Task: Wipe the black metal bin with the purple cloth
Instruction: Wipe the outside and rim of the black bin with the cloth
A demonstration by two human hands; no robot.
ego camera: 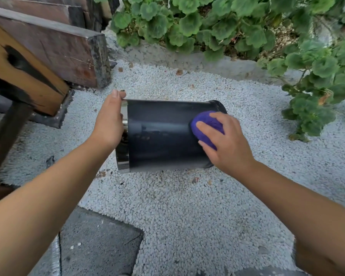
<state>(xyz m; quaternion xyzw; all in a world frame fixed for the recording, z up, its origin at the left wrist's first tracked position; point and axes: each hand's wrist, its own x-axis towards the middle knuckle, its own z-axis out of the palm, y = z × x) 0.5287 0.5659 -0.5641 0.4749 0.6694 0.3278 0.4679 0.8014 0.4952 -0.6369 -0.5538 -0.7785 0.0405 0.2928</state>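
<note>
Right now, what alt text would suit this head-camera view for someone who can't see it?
A person's right hand presses a purple cloth against a black metal bin lying sideways over white gravel, while the left hand grips its shiny rim.

both bare arms reach forward; the left hand [108,124] is curled in a grip, the right hand [225,142] presses with bent fingers.
</note>
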